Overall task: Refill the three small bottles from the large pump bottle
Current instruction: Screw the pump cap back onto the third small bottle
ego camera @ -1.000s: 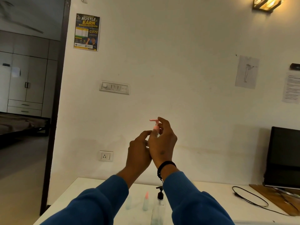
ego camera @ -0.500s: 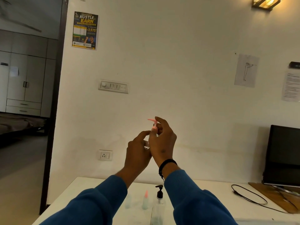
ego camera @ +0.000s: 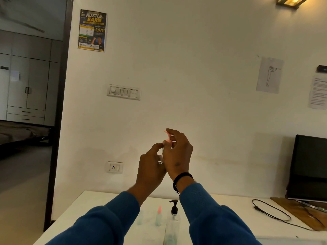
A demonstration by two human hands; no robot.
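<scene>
Above the table (ego camera: 106, 206), well clear of everything standing on it, both hands are meeting in front of the wall. The left hand (ego camera: 150, 167) is curling round the clear body of a small bottle (ego camera: 161, 157), of which only a sliver is showing between the two hands. The right hand (ego camera: 178, 152) is pinching the pink cap (ego camera: 168, 137) at the bottle's top, with thumb and forefinger bent round it and the other fingers folded loosely behind. Gripped this way, one hand is probably steadying the bottle while the other is working the cap, so the neck can take liquid; whether the cap is coming off or going on, I cannot tell. Lifting it near eye level is likely helping the person see a small, fiddly top.

Below, between the sleeves, the pump bottle (ego camera: 172, 225) is standing upright on the table with its black pump head on top. Just to its left a second small bottle (ego camera: 158, 218) is standing capped in pink, and a third (ego camera: 139, 218), fainter and partly hidden by the left sleeve, is standing beside that. They are sitting close together, probably so each can be reached in turn. How full any of them is cannot be judged from here.
</scene>
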